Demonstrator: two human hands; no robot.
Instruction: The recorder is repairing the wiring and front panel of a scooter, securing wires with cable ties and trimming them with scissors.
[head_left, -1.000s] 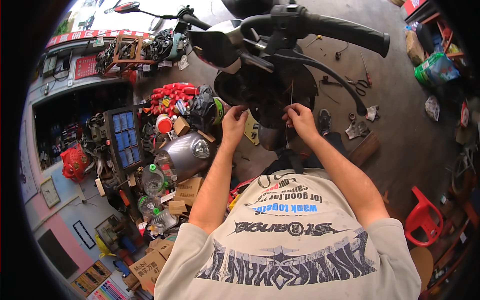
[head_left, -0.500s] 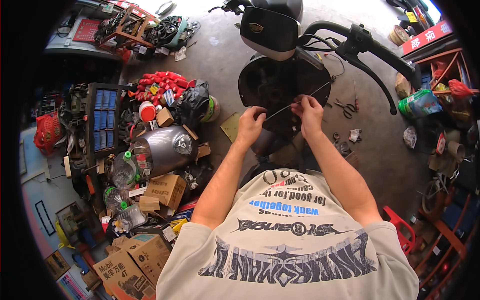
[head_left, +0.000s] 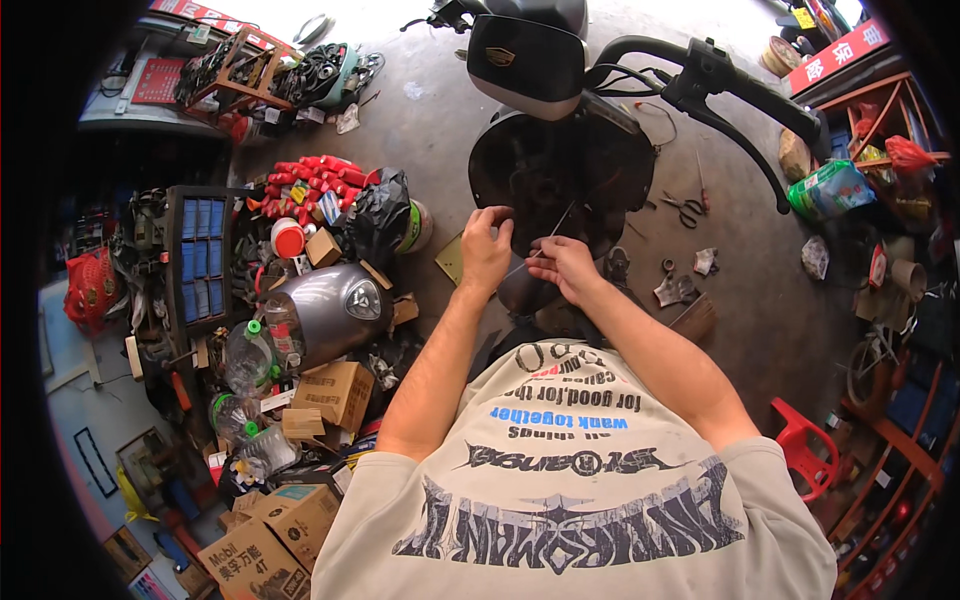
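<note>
Two hands (head_left: 487,247) (head_left: 562,268), one thin wire (head_left: 565,221)

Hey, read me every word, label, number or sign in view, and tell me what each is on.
I don't copy out wording, only where it stands:
Beige T-shirt: black, blue and red lettering, largely readable.
Carton, lower left: dark print, partly readable.
Red sign, upper right: pale characters, readable.
Red placard, upper left: too small to read.
Green bag, right: too blurred.

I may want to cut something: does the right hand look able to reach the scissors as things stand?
Probably not right away: the right hand pinches a thin strand, and the scissors lie down on the floor, to the right of the black panel. Nothing seems to cover them.
</note>
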